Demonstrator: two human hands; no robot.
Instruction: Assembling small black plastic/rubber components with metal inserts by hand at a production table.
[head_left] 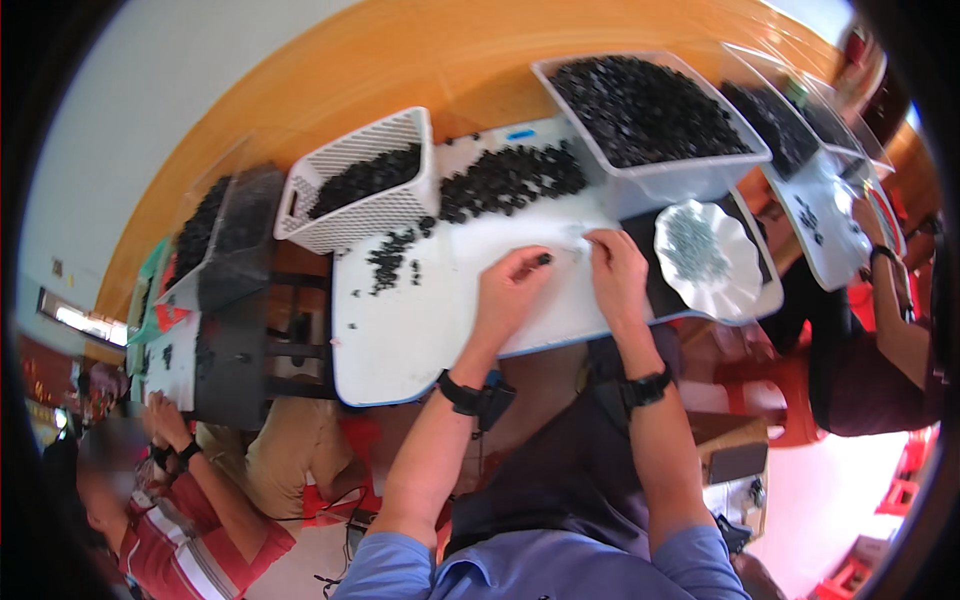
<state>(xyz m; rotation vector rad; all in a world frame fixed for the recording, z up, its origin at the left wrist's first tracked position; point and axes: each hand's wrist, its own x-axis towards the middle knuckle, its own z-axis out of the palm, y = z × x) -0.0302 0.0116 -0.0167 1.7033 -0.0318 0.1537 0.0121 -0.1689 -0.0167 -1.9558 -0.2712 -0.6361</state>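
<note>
Above the white table board, my left hand pinches a small black part between thumb and fingertips. Close by on its right, my right hand has its fingertips drawn together. Whatever they hold, if anything, is too small to make out. A white scalloped dish with many tiny pale grey-green pieces stands to the right of my right hand. Beyond both hands lies a heap of small black parts, with a looser scatter of them to the left.
A white perforated basket of black parts stands back left. Behind my right hand is a large translucent bin piled with them. A blue object lies at the far edge. People work at left and right.
</note>
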